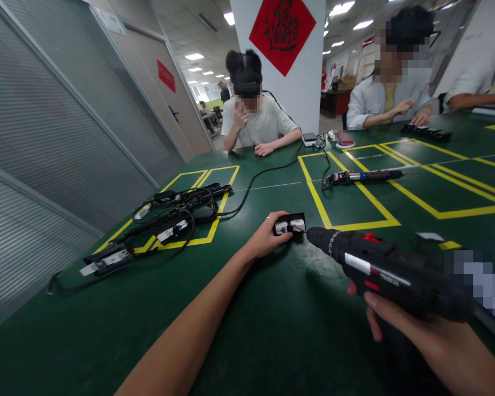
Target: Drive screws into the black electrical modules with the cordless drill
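My right hand (408, 316) is wrapped round the grip of a black power drill (390, 269) with red buttons. The drill points left, and its tip is at the right end of a small black case (300, 217) with white parts inside. Fingers of my left hand (270, 235) close round the left end of that case, holding it on the green table (247, 308). A small blue piece shows among the white parts. Whether the bit touches the case or a screw, I cannot tell.
Several black power strips and cables (165, 220) lie at the left inside yellow tape. A corded electric screwdriver (363, 176) rests on the far right side, wired to a small white box (309, 139). People sit across the table, one handling a black strip (427, 132).
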The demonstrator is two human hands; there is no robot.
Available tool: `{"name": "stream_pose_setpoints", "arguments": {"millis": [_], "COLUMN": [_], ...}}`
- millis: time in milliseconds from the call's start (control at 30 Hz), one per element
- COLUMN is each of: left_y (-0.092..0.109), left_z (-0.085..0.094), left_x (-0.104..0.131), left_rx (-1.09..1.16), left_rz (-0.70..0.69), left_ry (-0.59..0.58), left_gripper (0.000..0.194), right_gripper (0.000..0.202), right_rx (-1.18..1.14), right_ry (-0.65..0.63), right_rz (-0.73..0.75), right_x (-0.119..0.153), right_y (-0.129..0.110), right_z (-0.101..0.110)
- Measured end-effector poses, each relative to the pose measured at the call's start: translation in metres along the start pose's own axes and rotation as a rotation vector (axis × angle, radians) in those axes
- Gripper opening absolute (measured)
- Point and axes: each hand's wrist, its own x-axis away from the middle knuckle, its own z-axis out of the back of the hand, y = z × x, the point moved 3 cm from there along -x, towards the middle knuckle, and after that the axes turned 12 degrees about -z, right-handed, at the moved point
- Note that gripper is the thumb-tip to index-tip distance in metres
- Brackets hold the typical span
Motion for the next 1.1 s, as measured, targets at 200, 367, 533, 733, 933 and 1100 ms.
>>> {"name": "stream_pose_setpoints", "arguments": {"millis": [200,367,533,733,933,1100], "left_y": [0.000,-0.002,-0.001,0.001,0.000,-0.001], "left_z": [0.001,0.000,0.000,0.001,0.001,0.002], "left_x": [-0.001,-0.001,0.000,-0.001,0.000,0.000], "left_rx": [0.010,0.006,-0.012,-0.026,-0.005,-0.009], "left_rz": [0.019,-0.007,-0.013,-0.006,0.002,-0.024], "left_ry": [-0.004,0.026,0.028,0.017,0.011,0.023], "left_gripper": [0.056,0.056,0.056,0.055,0.056,0.056], "right_gripper": [0.044,0.045,0.043,0.041,0.044,0.045], "right_rx": [-0.009,-0.009,-0.009,-0.034,-0.016,-0.048], "right_ry": [-0.006,0.003,0.040,-0.006,-0.051,-0.041], "right_rz": [0.038,0.015,0.046,0.030,0.016,-0.011], "right_x": [0.002,0.004,0.006,0.002,0.002,0.004], "right_y": [-0.001,-0.001,-0.010,-0.008,-0.004,-0.002], "right_z": [0.002,0.002,0.000,-0.001,-0.001,-0.003]}}
